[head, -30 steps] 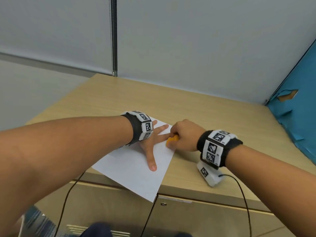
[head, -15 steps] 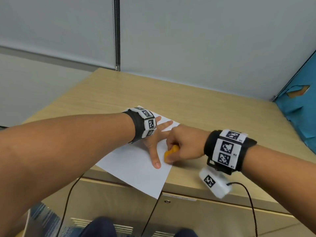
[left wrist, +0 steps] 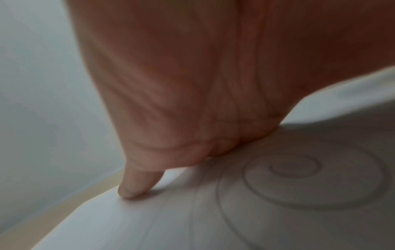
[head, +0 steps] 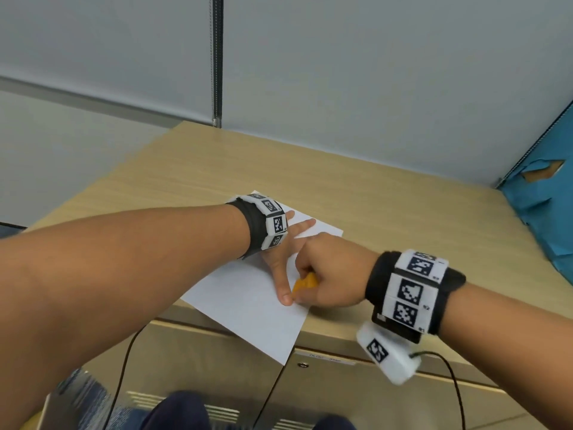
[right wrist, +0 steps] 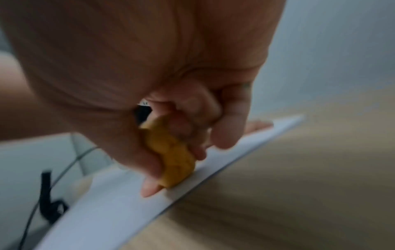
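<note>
The orange lump (head: 305,283) is pinched in the curled fingers of the right hand (head: 333,274) and pressed onto the white sheet (head: 248,305) near its right edge. The sheet is held flat by the left hand (head: 284,256) — fingers spread straight — on the wooden cabinet (head: 387,206), whose front is shut.

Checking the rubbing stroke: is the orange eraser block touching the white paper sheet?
Touching. In the right wrist view the orange eraser block, pinched by the right hand, presses its lower end on the white paper sheet.
</note>
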Action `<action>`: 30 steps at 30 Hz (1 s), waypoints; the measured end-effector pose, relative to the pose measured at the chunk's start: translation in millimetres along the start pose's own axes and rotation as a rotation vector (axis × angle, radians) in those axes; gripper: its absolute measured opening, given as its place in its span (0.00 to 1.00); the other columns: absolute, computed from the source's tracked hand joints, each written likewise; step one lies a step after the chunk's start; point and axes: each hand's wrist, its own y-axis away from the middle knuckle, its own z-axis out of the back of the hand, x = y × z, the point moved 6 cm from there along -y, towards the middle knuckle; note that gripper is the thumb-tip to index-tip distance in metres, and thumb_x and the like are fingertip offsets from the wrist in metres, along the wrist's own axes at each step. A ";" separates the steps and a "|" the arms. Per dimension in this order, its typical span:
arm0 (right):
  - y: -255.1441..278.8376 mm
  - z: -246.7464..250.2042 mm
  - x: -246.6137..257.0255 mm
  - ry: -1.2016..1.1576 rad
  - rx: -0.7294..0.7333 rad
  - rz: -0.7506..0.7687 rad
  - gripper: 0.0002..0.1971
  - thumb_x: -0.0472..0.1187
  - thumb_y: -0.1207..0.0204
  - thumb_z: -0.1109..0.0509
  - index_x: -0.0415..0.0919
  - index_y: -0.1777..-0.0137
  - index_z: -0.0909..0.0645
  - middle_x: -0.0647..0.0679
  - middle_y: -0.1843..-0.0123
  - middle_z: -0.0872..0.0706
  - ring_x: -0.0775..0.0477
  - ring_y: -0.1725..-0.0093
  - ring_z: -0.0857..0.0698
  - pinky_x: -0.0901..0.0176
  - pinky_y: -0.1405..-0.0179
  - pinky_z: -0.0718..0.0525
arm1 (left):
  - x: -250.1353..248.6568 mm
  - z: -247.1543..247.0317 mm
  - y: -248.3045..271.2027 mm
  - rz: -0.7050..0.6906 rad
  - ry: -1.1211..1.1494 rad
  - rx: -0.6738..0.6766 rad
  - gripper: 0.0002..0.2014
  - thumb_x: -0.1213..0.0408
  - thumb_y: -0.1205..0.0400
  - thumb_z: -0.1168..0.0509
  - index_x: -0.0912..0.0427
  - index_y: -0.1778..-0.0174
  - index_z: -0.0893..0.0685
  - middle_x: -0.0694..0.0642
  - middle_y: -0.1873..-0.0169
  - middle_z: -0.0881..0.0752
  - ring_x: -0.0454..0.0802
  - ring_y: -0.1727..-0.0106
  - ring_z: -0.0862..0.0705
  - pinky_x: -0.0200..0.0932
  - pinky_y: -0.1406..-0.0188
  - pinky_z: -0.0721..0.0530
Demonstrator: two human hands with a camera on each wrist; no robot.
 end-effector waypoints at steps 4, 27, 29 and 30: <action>-10.4 27.2 -38.1 0.056 -0.083 -0.150 0.14 0.52 0.31 0.22 0.40 0.66 0.14 0.47 0.70 0.14 0.43 0.66 0.15 0.48 0.63 0.12 | 0.0 0.7 1.5 0.021 0.021 -0.006 0.70 0.14 0.56 0.35 0.22 0.26 0.76 0.48 0.19 0.79 0.68 0.18 0.73 0.81 0.24 0.62; -8.5 26.0 -40.1 0.030 -0.084 -0.229 0.14 0.52 0.28 0.23 0.43 0.66 0.18 0.48 0.68 0.16 0.45 0.67 0.17 0.53 0.67 0.19 | -0.6 2.9 4.9 0.031 0.017 0.014 0.75 0.14 0.64 0.38 0.24 0.28 0.79 0.46 0.20 0.80 0.68 0.18 0.73 0.79 0.23 0.58; 0.4 26.6 -35.8 -0.001 -0.108 -0.218 0.13 0.52 0.27 0.23 0.43 0.61 0.15 0.49 0.66 0.15 0.47 0.65 0.17 0.54 0.66 0.19 | 0.7 3.4 6.7 0.046 0.045 0.015 0.75 0.13 0.63 0.37 0.25 0.26 0.77 0.46 0.21 0.80 0.69 0.17 0.71 0.78 0.22 0.56; 4.7 23.3 -32.5 -0.021 -0.097 -0.206 0.12 0.53 0.26 0.23 0.44 0.59 0.14 0.51 0.66 0.16 0.49 0.65 0.18 0.56 0.67 0.21 | 1.7 4.6 8.2 0.057 0.059 0.013 0.75 0.14 0.62 0.37 0.25 0.25 0.76 0.46 0.21 0.80 0.69 0.16 0.69 0.77 0.21 0.54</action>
